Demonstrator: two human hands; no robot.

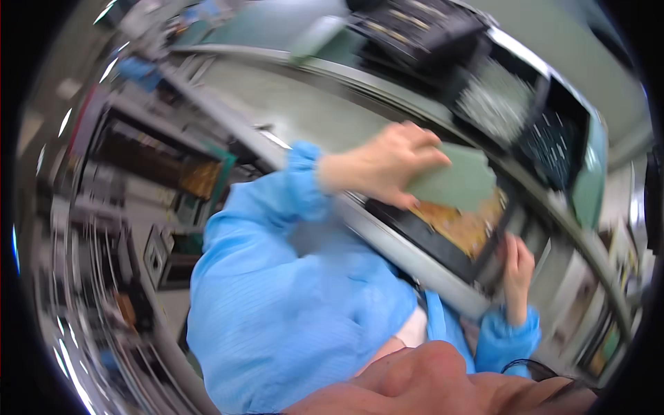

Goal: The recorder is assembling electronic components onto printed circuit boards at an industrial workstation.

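Observation:
My left hand [391, 162] grips a thin pale green plate [456, 178] at its left edge, thumb below and fingers above. The plate is tilted over an amber-coloured board [449, 227] and hides part of it. That board lies in a black frame-like fixture [415, 232] right in front of my body. My right hand [519, 266] has its fingers bent round the right end of the fixture. Motion blur softens the detail, so small parts on the board cannot be made out.
Across a metal rail stand black bins, one with a bundle of pale thin pieces [498, 97] and one with dark thin pieces [553, 145]. A black slotted tray [415, 24] is at the back. Racks with equipment [138, 159] stand to the left.

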